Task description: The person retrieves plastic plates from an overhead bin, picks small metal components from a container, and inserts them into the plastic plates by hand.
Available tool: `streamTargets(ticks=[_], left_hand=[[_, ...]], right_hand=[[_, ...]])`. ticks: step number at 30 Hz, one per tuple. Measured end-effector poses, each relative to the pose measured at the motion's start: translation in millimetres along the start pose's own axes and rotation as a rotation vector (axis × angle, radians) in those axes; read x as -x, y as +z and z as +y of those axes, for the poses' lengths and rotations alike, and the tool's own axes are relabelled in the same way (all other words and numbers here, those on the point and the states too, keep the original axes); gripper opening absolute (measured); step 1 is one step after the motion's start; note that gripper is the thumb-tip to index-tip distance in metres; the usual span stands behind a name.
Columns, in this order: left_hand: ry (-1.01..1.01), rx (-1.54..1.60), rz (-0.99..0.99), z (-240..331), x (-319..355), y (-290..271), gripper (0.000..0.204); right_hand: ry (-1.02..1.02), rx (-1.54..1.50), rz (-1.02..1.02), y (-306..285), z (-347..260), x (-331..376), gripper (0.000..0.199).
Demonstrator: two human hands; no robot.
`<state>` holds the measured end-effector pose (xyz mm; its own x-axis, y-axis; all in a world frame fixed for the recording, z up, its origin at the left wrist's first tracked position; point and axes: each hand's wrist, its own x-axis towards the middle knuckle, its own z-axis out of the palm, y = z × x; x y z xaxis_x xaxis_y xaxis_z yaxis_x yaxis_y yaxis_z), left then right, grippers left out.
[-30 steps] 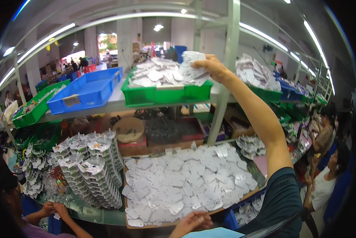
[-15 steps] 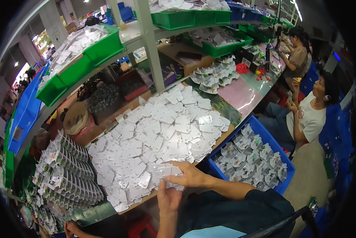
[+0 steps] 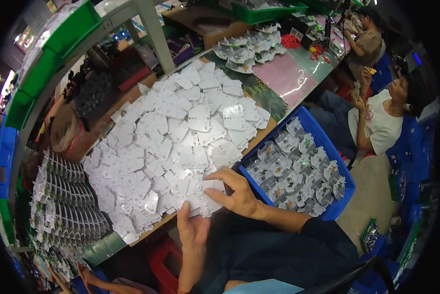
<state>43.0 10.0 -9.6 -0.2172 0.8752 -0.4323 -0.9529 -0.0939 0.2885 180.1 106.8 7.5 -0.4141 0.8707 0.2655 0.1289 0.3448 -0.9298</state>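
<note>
A thin white plastic plate with small raised studs (image 3: 205, 204) is between my hands, over the near edge of a heap of similar white plates (image 3: 181, 127). My right hand (image 3: 238, 195) pinches its right side between thumb and index finger. Just left and below, my left hand (image 3: 194, 231) is palm up, its thumb raised away from the fingers. Those fingers lie by the plate's lower edge, partly hidden under it.
A blue bin (image 3: 345, 203) of clear and grey assemblies stands right of the table. Stacked white-and-grey parts (image 3: 68, 201) rise at the left. Shelf posts (image 3: 156, 36) and green trays (image 3: 43, 73) border the far side. Co-workers sit at right; another person's hands (image 3: 87, 277) show lower left.
The view has shifted, so the heap and bin sit higher and further left. My left thumb has come away from the plate, while the right hand still grips it.
</note>
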Motion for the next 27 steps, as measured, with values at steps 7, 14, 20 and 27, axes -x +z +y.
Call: streamTargets(ticks=[7, 14, 20, 27], left_hand=[[-0.036, -0.108, 0.072, -5.8, 12.0, -5.6, 0.060], [-0.084, -0.076, 0.048, 3.3, 24.2, -29.6, 0.053], [-0.080, -0.199, 0.085, 11.9, 35.5, -37.7, 0.056], [-0.093, -0.392, 0.039, 15.7, 45.3, -40.7, 0.066]], right_hand=[[0.145, -0.112, -0.074, -13.5, 2.5, 23.5, 0.024], [0.526, -0.584, -0.434, -23.9, 7.1, 25.4, 0.018], [0.551, -0.634, -0.540, -36.7, -13.9, 9.4, 0.042], [0.631, -0.611, -0.463, -39.0, -8.9, 0.8, 0.036]])
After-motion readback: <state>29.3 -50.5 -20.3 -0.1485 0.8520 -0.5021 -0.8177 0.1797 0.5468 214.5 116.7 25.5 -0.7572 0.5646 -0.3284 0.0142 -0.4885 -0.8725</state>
